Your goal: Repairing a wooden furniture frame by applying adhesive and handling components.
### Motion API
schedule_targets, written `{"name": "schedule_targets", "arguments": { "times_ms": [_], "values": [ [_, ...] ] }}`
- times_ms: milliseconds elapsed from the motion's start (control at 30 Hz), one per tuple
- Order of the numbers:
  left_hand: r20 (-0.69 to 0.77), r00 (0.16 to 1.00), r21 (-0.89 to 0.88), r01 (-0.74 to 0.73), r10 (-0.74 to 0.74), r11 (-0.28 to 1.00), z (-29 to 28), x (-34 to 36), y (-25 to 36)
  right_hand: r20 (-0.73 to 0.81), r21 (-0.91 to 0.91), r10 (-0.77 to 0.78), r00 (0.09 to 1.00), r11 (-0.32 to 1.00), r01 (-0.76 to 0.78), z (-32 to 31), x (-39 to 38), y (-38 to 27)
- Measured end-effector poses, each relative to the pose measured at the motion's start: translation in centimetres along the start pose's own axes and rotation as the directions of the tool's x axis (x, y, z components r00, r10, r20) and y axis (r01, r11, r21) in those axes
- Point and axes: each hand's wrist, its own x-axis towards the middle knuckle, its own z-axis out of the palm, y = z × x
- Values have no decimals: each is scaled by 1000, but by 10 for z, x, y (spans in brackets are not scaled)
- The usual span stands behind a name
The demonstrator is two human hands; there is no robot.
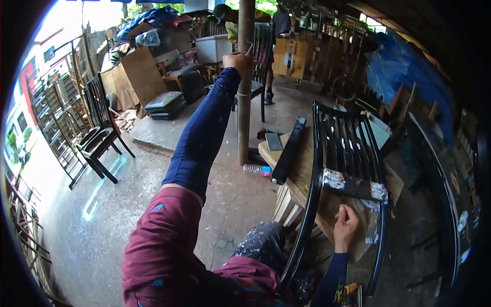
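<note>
My left arm reaches far forward, and my left hand (238,62) is closed beside a grey upright pole (244,117). A thin pale stick (250,47) pokes up from its fingers. Low on the right, my right hand (346,227) has its fingers curled together; whatever they may hold is hidden. It is just below the cross rail of a glossy black chair back (342,148), which has curved vertical slats. Patchy white and brown marks (333,179) cover both ends of that rail. The chair back leans over a wooden bench (302,181).
On the bench are a black bar (290,148) and a phone-like dark slab (273,141). A plastic bottle (257,170) lies by the pole's foot. A black chair (99,133) stands at left, stacked cushions (163,105) farther back. Another person (231,25) is partly hidden behind the pole.
</note>
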Motion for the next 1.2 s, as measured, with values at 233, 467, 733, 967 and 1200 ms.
{"name": "schedule_targets", "arguments": {
  "times_ms": [233,467,733,967,1200],
  "values": [
    [-185,981,898,190,-50,396,-92,55,-21,75,15,16,997,1000,-18,-8,8,1],
    [-301,784,-823,74,-543,563,-121,67,-35,78,31,26,997,999,-28,-5,9,-3],
    [-263,859,-897,-49,-440,440,-125,65,-61,86,91,85,993,992,-93,-8,11,9],
    [-248,799,-867,70,-548,494,-107,53,-38,100,80,153,983,984,-161,-13,11,17],
    [-358,890,-651,-22,-281,759,-157,50,-66,125,99,86,988,990,-99,-3,10,7]
  ]
}}
